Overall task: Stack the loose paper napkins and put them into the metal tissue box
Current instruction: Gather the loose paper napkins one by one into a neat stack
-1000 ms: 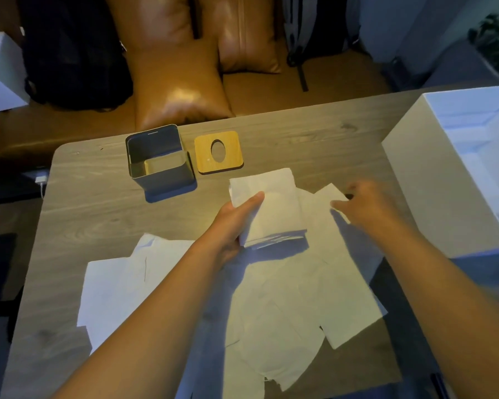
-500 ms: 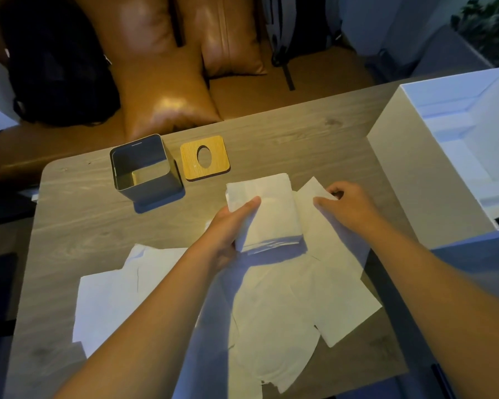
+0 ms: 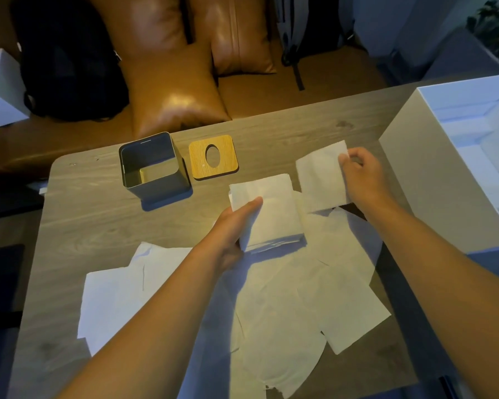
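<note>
While metal tissue box (image 3: 153, 168) gapes, wooden lid (image 3: 213, 156) beside

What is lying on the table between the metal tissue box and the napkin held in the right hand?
In the head view, the wooden lid with its oval hole lies between the metal tissue box and the lifted napkin.

The wooden table (image 3: 84, 214) carries the metal tissue box (image 3: 153, 168), wooden lid (image 3: 213, 156), loose napkins (image 3: 271, 306) and white box (image 3: 432, 180).

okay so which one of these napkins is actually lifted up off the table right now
The single napkin pinched in the right hand, beside the stack the left hand holds. The other loose napkins lie flat on the table.
</note>
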